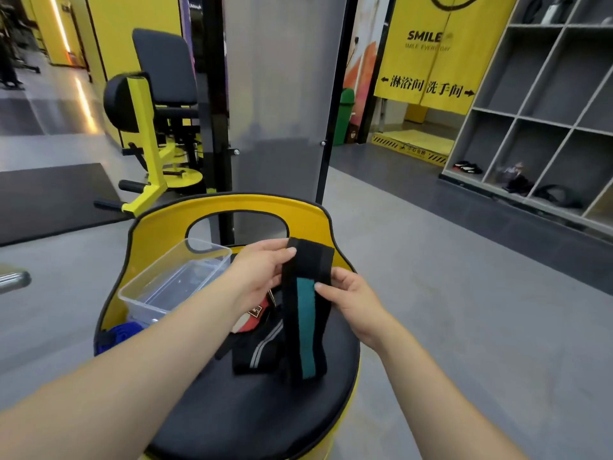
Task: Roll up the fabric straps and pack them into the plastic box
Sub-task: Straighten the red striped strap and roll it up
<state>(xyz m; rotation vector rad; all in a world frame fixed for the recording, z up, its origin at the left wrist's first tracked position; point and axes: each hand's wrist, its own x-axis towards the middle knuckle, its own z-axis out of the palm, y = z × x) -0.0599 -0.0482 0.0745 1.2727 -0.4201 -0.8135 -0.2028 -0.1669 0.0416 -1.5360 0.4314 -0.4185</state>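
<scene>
A black fabric strap with a teal stripe hangs upright above the black seat pad. My left hand pinches its top edge, and my right hand pinches its right side near the teal stripe. Its lower end touches the pad. Beneath it lies another black strap with grey stripes, and a red and white strap sits partly hidden under my left wrist. The clear plastic box stands open and looks empty at the seat's back left.
A blue rolled item lies left of the box. The seat has a yellow curved backrest with a cut-out. A yellow gym machine stands behind on the left, grey shelving on the right.
</scene>
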